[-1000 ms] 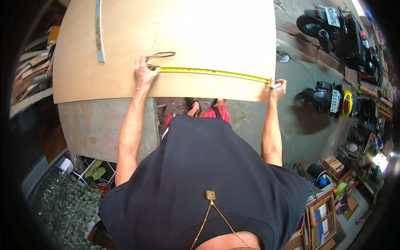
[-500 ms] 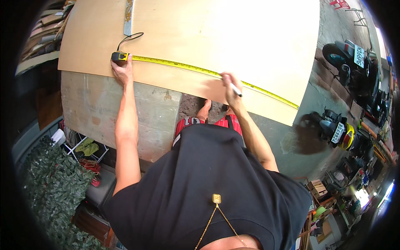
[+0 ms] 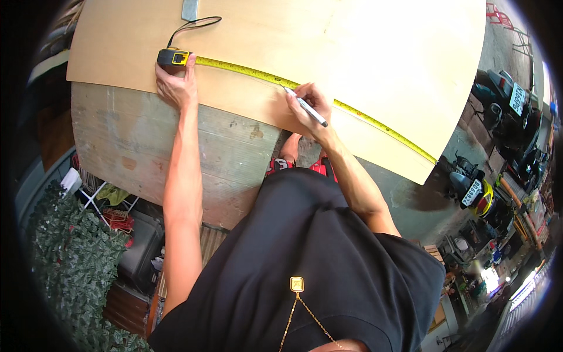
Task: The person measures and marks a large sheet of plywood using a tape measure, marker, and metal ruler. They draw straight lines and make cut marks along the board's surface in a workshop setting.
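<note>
My left hand (image 3: 177,85) grips a black and yellow tape measure (image 3: 173,57) from the near side, its thumb at the mouth where the blade comes out. A black wrist strap loops away from the case. The yellow tape blade (image 3: 246,70) runs to the right across a pale plywood sheet (image 3: 234,102) and reaches the sheet's right edge. My right hand (image 3: 314,102) is closed around a white marker (image 3: 306,107) with a dark rear end. The marker's tip points at the near edge of the blade, left of the hand; whether it touches the sheet I cannot tell.
A metal straightedge (image 3: 189,10) lies on the sheet beyond the tape case. Under the sheet is a worn wooden board (image 3: 170,144). Motorcycles (image 3: 504,105) stand on the floor at right, and leafy greenery (image 3: 70,264) is at lower left.
My right hand has shifted left along the blade, turning the marker so its tip is at the tape. My left hand still grips the case. The whole view has tilted slightly.
</note>
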{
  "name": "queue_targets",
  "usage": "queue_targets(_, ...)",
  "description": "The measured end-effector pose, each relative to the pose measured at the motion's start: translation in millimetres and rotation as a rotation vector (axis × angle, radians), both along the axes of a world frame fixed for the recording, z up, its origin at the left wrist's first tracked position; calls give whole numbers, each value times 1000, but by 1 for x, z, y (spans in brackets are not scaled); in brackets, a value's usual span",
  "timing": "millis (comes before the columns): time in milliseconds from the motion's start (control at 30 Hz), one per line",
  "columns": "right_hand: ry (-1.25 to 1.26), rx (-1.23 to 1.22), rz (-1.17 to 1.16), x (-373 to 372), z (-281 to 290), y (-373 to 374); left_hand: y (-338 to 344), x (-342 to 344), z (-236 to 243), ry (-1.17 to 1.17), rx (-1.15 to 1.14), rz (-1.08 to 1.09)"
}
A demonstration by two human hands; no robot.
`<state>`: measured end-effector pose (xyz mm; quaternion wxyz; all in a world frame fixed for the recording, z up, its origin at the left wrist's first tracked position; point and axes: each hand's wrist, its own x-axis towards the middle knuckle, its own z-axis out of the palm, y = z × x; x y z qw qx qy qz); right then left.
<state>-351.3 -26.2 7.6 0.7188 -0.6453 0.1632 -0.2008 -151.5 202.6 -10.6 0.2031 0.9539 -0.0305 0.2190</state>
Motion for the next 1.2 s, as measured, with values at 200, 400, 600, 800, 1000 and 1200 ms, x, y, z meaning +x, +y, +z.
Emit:
queue_targets(200, 105, -198, 106, 22, -1, 11, -1, 1, 0, -4, 70, 21)
queue_targets(400, 44, -180, 88, 38, -18, 16, -3, -1, 0, 45, 29, 52)
queue_targets(600, 3, -246, 49, 41, -15, 15, -1, 1, -5, -54, 101, 31)
queue_targets(800, 57, -210, 18, 41, -16, 17, 0, 2, -7, -73, 102, 19)
queue_targets(1000, 20, -248, 27, 42, -22, 17, -3, -1, -2, 50, 16, 44)
queue_targets(1200, 42, -274, 29, 43, -17, 17, -3, 0, -5, 14, 29, 37)
